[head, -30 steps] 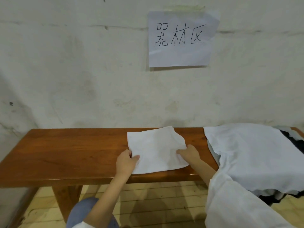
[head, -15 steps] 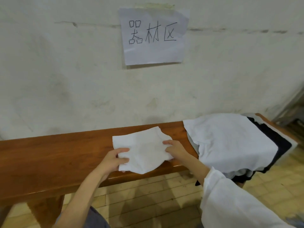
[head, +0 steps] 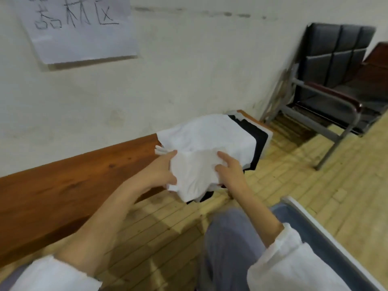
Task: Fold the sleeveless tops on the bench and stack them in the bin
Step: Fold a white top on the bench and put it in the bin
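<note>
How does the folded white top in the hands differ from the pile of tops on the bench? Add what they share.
The folded white top is a compact bundle; the pile of tops drapes spread over the bench. The left hand and right hand hold the folded top; the pile rests on the bench. The folded top is all white; the pile shows dark layers. Both: white cloth.

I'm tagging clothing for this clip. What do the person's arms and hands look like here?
Both hands are bare: no gloves, rings or watch show on the left hand or the right hand. The forearms are uncovered. The left sleeve and the right sleeve are white, loose cloth, ending near the elbows.
</note>
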A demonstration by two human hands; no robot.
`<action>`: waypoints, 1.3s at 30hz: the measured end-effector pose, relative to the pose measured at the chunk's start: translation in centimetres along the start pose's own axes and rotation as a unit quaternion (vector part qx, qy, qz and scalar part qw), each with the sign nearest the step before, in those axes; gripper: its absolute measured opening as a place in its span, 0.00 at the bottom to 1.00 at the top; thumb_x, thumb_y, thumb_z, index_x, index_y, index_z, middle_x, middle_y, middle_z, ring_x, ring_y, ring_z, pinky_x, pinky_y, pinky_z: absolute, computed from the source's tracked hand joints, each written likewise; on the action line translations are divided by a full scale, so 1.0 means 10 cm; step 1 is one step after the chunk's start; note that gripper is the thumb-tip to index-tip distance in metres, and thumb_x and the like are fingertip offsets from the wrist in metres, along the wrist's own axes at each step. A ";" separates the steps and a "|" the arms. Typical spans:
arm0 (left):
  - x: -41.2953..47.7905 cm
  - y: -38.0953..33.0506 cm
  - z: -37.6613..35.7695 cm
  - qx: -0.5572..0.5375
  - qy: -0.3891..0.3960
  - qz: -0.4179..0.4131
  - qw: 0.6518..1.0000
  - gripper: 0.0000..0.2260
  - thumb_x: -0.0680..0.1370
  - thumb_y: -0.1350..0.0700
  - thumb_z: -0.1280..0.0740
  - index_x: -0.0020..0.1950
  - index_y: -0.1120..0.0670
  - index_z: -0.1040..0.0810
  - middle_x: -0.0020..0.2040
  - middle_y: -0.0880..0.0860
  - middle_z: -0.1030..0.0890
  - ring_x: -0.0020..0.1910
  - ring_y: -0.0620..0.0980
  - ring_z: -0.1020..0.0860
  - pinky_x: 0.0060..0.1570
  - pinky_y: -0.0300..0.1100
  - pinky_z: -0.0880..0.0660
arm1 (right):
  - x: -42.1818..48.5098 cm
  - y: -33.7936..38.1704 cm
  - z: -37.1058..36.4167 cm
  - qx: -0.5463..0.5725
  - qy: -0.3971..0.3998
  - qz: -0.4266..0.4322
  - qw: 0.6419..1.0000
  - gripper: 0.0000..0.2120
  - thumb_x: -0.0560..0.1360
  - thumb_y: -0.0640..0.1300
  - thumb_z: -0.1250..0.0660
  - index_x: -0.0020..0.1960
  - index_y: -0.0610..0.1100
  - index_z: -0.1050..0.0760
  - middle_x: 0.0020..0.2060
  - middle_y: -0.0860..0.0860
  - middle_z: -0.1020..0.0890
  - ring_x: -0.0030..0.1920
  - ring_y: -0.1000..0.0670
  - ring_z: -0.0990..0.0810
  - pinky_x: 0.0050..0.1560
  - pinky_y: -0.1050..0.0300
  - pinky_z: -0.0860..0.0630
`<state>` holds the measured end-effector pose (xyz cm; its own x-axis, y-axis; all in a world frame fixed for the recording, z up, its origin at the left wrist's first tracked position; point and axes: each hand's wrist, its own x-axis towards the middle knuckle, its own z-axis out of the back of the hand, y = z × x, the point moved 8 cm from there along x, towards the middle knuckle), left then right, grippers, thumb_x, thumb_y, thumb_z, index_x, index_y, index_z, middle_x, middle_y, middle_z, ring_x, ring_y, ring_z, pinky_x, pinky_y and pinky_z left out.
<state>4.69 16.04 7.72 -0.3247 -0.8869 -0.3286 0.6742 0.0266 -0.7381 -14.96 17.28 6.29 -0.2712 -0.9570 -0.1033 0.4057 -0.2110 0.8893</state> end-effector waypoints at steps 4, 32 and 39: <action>0.30 -0.59 -0.69 0.016 0.054 -0.028 0.998 0.40 0.73 0.68 0.34 0.78 0.50 0.50 0.72 0.55 0.37 0.56 0.52 0.27 0.43 0.38 0.26 | -0.18 -0.50 0.91 0.037 -0.080 -0.031 0.996 0.24 0.77 0.35 0.42 0.73 0.43 0.35 0.68 0.44 0.30 0.62 0.45 0.27 0.59 0.50 0.26; 1.75 -0.59 -5.19 0.234 0.376 0.019 0.896 0.30 0.76 0.70 0.44 0.77 0.55 0.45 0.72 0.59 0.36 0.64 0.62 0.31 0.56 0.49 0.26 | -0.91 -4.65 2.10 0.078 -0.223 -0.369 0.899 0.23 0.79 0.37 0.48 0.73 0.44 0.35 0.68 0.43 0.30 0.60 0.41 0.27 0.45 0.55 0.24; 2.27 -0.39 -5.68 0.350 0.377 -0.129 0.848 0.34 0.77 0.67 0.43 0.79 0.52 0.54 0.79 0.54 0.53 0.71 0.60 0.36 0.65 0.54 0.32 | -0.69 -5.20 1.64 -0.017 -0.227 -0.366 0.902 0.27 0.80 0.39 0.47 0.77 0.51 0.49 0.75 0.47 0.43 0.67 0.39 0.32 0.63 0.46 0.31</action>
<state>-43.00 21.95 -30.29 -0.6756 -0.2683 -0.6867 0.6590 -0.6375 -0.3992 -48.51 38.15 -31.94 -0.8040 -0.3801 -0.4573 -0.0021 -0.7672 0.6414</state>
